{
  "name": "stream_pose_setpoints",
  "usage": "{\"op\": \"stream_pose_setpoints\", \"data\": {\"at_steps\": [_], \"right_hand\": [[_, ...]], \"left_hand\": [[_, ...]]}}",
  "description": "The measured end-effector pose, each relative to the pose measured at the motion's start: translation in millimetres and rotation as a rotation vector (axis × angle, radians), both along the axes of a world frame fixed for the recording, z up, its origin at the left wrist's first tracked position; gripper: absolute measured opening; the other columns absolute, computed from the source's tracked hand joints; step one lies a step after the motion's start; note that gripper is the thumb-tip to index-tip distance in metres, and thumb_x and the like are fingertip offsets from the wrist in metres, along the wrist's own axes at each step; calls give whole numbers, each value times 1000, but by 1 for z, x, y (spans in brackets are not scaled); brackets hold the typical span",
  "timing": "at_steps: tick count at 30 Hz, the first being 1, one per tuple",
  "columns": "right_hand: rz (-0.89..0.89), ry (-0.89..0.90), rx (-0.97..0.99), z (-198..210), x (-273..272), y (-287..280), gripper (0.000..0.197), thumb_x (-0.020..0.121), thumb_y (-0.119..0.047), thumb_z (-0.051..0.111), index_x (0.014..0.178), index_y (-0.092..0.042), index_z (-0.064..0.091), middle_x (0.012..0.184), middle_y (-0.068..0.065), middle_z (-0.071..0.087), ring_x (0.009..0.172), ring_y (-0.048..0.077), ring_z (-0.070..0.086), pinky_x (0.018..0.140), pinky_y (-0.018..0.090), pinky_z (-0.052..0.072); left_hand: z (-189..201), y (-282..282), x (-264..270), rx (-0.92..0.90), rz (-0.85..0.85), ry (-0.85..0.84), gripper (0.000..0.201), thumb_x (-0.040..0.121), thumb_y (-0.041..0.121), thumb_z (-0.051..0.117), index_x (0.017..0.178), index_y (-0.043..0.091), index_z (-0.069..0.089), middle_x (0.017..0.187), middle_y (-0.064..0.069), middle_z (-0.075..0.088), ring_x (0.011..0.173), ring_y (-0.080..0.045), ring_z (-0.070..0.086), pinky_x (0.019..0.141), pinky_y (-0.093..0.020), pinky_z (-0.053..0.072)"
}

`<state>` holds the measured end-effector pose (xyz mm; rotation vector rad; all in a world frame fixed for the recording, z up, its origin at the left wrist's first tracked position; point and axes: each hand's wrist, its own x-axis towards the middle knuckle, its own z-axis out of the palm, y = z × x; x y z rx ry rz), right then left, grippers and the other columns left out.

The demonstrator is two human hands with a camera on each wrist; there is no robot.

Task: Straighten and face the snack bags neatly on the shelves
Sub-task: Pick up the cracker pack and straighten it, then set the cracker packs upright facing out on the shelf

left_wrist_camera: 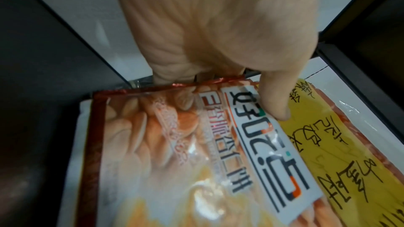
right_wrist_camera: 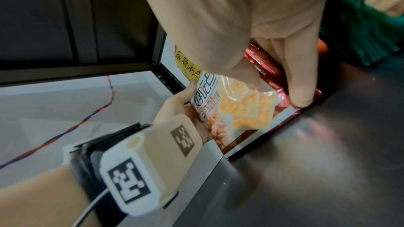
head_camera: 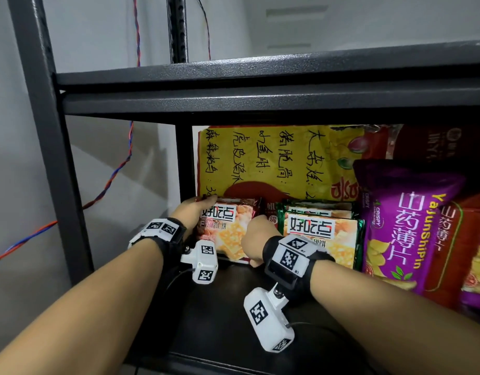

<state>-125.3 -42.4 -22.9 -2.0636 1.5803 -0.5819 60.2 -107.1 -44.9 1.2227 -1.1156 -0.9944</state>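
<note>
A red snack bag with a white label stands upright at the left end of the lower shelf. My left hand holds its upper left corner: the thumb lies on the label and the fingers go behind the bag. My right hand pinches the bag's right edge, thumb on the front near the bottom corner, fingers hidden behind. Green bags of the same brand stand just to the right. A purple bag leans beside them.
A big yellow bag with handwriting stands against the back. Orange and red bags fill the right end. The dark shelf floor lies bare in front. A black upright post and the shelf above frame the opening. Red-blue wire hangs at left.
</note>
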Motion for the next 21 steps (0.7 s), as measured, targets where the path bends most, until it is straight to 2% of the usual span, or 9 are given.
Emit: {"op": "stream_pose_setpoints", "data": {"at_steps": [2,4,6,7,9,11,15,18,21], "right_hand": [[-16,44,16,0,-5,5,17,96,-10,50,109,0,47,132,25,53,120,37,55,80,33,42],[-9,21,42,6,-8,14,28,98,-10,47,120,8,49,130,23,54,123,36,54,74,30,37],[46,-69,-1,15,-16,24,13,97,-10,49,86,-8,54,105,15,56,117,35,59,64,22,42],[79,-19,-60,19,-19,27,27,96,-9,50,71,-17,43,97,11,53,114,36,61,65,23,47],[123,29,-115,24,-25,35,38,96,-8,51,64,-21,33,94,10,51,112,37,62,85,34,51],[130,8,-101,26,-30,38,29,96,-7,50,68,-11,45,93,15,59,105,39,66,90,43,55],[99,-50,-175,25,-48,38,6,94,-3,52,91,2,55,80,16,57,84,41,70,66,45,60],[57,-63,-279,24,-62,35,23,90,-1,54,113,5,57,93,21,61,87,40,65,75,54,58],[42,-87,-300,18,-71,28,29,88,2,54,116,11,55,92,22,61,74,33,56,71,46,55]], "left_hand": [[-1,1,0,0,-3,-20,55,83,42,75,122,5,62,103,-17,74,83,-35,67,67,-44,53],[0,4,-1,-5,9,-53,60,78,47,76,121,8,62,108,-18,74,96,-41,69,84,-60,53],[-1,6,-4,-30,26,-57,49,85,44,74,118,10,63,106,-15,76,101,-39,71,96,-62,52],[-1,7,-5,-37,31,-54,44,88,41,72,117,10,63,105,-14,76,101,-38,71,97,-60,52],[-2,8,-7,-39,35,-55,36,91,38,71,115,13,63,107,-12,76,102,-35,71,100,-57,51],[-2,9,-10,-52,37,-56,25,92,35,70,109,17,64,106,-11,76,102,-33,71,101,-55,50],[-5,15,-13,-95,47,-64,28,90,29,73,114,17,63,105,-11,76,97,-34,72,89,-53,56],[-10,21,-17,-113,49,-101,51,77,19,84,120,16,57,108,-16,73,92,-35,71,80,-53,57],[-10,24,-27,-111,28,-172,53,71,10,87,114,14,56,104,-19,72,86,-36,68,81,-59,54]]}}
